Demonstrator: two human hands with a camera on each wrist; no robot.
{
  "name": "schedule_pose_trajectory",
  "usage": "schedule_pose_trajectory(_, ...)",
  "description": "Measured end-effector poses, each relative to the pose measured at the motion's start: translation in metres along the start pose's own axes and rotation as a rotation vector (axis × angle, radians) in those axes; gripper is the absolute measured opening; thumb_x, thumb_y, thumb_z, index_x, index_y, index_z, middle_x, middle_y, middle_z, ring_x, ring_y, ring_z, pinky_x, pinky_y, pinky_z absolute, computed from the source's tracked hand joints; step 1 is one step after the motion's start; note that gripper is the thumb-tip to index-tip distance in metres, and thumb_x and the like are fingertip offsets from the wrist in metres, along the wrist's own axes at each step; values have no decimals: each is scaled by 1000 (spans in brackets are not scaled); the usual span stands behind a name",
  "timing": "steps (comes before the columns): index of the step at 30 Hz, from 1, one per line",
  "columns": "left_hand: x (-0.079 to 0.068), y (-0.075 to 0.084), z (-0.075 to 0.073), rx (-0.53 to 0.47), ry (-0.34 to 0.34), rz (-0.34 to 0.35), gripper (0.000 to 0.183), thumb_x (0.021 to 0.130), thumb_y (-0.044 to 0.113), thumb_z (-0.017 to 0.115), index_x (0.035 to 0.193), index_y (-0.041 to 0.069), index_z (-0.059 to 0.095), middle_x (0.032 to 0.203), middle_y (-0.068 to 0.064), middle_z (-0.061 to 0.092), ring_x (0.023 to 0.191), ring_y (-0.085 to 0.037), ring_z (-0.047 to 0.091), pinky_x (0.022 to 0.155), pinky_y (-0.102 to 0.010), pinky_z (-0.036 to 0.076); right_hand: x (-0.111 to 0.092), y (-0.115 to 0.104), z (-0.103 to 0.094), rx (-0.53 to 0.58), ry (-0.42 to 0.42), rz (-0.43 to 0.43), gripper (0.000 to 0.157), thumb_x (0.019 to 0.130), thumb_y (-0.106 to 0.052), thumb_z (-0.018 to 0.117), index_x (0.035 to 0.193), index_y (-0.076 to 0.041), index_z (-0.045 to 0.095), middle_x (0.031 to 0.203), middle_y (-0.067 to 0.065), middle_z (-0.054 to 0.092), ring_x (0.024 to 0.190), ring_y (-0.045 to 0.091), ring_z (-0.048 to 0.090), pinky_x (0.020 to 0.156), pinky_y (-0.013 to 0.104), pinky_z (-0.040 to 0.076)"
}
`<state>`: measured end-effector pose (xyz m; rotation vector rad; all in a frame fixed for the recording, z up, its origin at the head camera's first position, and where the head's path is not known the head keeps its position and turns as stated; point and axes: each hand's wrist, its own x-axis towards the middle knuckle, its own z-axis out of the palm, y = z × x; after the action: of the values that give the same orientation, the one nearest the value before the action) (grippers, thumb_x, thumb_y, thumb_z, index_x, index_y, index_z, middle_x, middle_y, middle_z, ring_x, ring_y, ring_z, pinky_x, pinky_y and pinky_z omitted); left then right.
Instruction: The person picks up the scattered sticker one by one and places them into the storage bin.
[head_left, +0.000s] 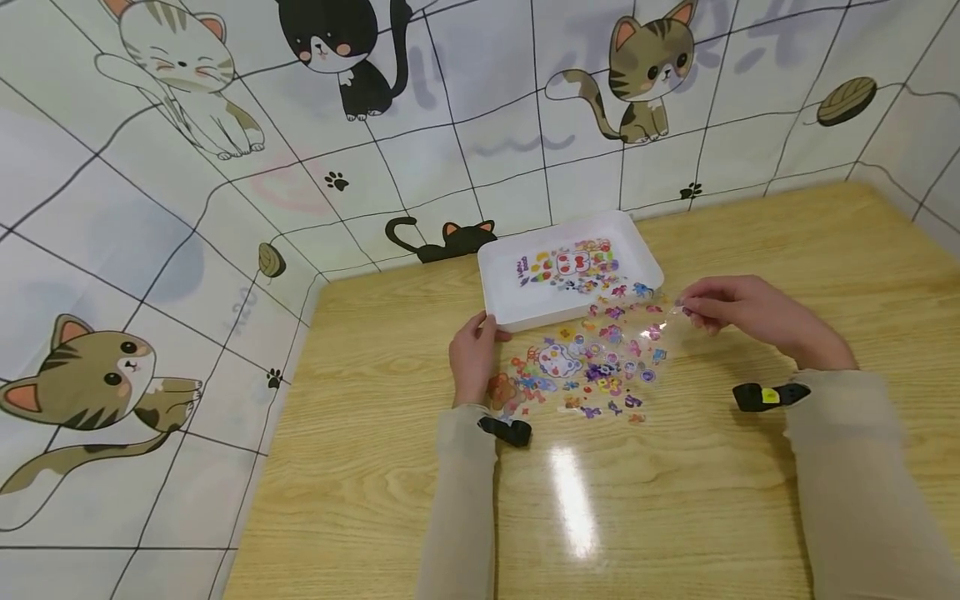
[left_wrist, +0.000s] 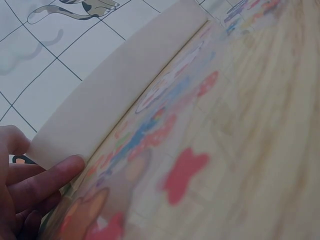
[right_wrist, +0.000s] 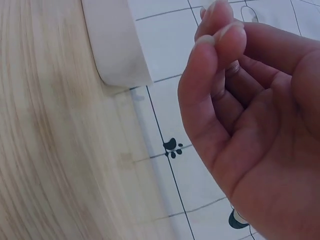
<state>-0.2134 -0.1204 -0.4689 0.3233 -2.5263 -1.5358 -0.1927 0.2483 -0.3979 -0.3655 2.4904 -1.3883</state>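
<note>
A shallow white tray (head_left: 517, 314) stands near the back wall, holding a sticker sheet with a pink animal and fruit (head_left: 573, 263). My left hand (head_left: 475, 354) grips the tray's near left corner; in the left wrist view, fingers (left_wrist: 47, 182) lie along its side wall. My right hand (head_left: 738, 310) pinches the edge of a clear sticker sheet (head_left: 651, 332) right of the tray, with thumb and finger tips together in the right wrist view. More clear sticker sheets (head_left: 558, 361), with bears and small colourful figures, lie in front of the tray, overlapping one another.
The wooden table (head_left: 660, 500) meets a tiled wall (head_left: 502, 150) with cat drawings behind the tray and another wall on the left. Black camera straps (head_left: 771, 397) sit on both wrists. A bright light reflection (head_left: 572, 500) shows on the tabletop.
</note>
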Motion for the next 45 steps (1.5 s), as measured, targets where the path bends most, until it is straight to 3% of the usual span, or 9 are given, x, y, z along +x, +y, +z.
schedule_pose_trajectory(8,3,0,-1,-11,2,3,43,89,43,45,121,17,56,69,5,67,90,-5,57,93,-33,35,10,-3,12,106,-13,-15,39,92,-33,47,111,0,53,90,14,56,76,26,53,70,36,48)
schedule_pose_trajectory(17,0,-1,0,-15,-5,-14,41,89,43,46,120,18,58,69,6,66,88,-5,58,91,-31,36,19,-2,28,211,26,16,45,90,-39,46,114,-2,52,95,17,55,81,29,52,74,39,47)
schedule_pose_trajectory(25,-1,3,0,-4,6,-28,43,89,43,46,122,18,56,68,6,66,84,-3,58,91,-30,35,26,-6,37,240,100,15,48,91,-40,43,116,0,50,104,24,52,85,30,51,74,38,47)
schedule_pose_trajectory(30,0,1,-1,-3,4,-32,43,89,43,45,122,17,56,69,7,66,90,-4,57,93,-31,34,27,-9,42,265,165,7,49,90,-41,44,119,-1,50,105,22,52,86,27,53,74,33,48)
schedule_pose_trajectory(36,0,1,-1,6,10,-30,44,89,44,45,122,16,56,68,7,66,100,-4,53,96,-31,32,34,-17,51,354,179,-42,45,89,-38,48,117,-2,50,105,23,51,88,25,56,78,30,48)
schedule_pose_trajectory(45,0,0,1,-1,14,-19,42,89,43,46,121,18,58,67,8,66,96,-2,54,94,-30,33,47,-25,59,354,214,-38,47,89,-40,48,117,-2,50,100,15,56,89,21,56,77,26,47)
